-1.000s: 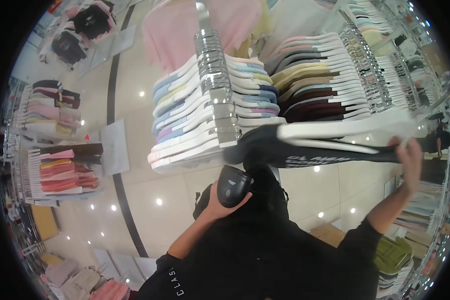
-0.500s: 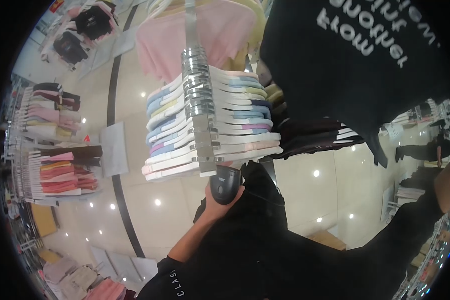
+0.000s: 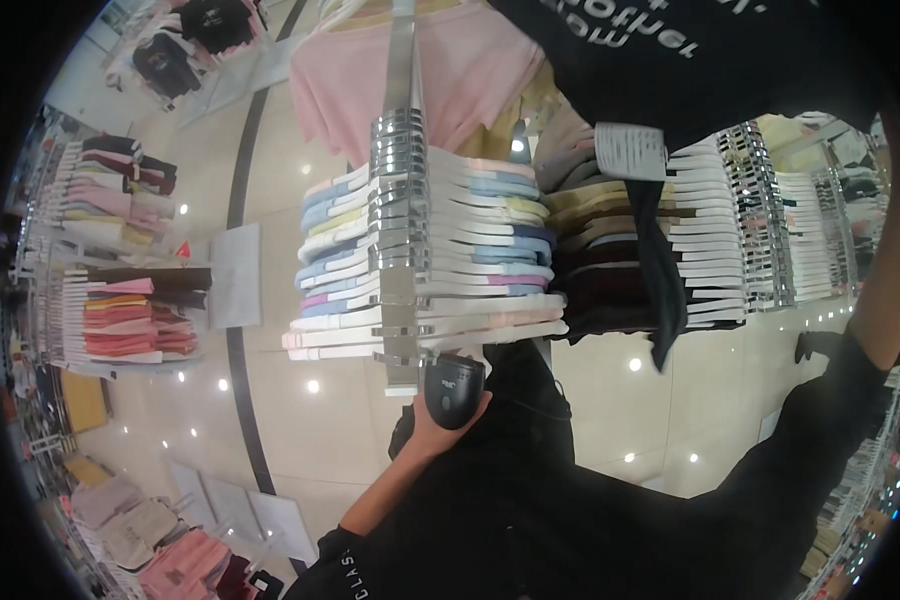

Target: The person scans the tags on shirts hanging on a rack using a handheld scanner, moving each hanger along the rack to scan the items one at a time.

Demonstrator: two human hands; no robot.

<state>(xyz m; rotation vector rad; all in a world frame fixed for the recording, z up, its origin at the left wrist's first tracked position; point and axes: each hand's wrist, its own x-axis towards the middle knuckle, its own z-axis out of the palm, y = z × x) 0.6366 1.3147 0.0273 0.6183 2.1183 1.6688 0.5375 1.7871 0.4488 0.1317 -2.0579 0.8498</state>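
My left hand [image 3: 432, 432] is closed around a black barcode scanner [image 3: 455, 390], just below the near end of a chrome rail [image 3: 401, 300]. White hangers [image 3: 480, 260] with pastel clothes crowd that rail, close above the scanner. At upper right, a black T-shirt [image 3: 710, 75] with white lettering is held up at the end of my raised right arm. My right hand [image 3: 892, 130] is at the dark edge of the view, its fingers hidden. A white tag [image 3: 630, 151] and a dark strip of cloth [image 3: 660, 270] hang below the shirt.
A pink top [image 3: 410, 75] hangs at the rail's far end. Dark and brown garments [image 3: 610, 270] on white hangers fill a rack to the right. More clothing racks [image 3: 135, 315] stand at left, beyond the tiled floor [image 3: 310, 430]. A cord [image 3: 545, 405] trails by the scanner.
The black T-shirt has shifted up in view, uncovering the right rack and the white tag. The scanner and left hand sit slightly lower in view. The view itself has shifted a little.
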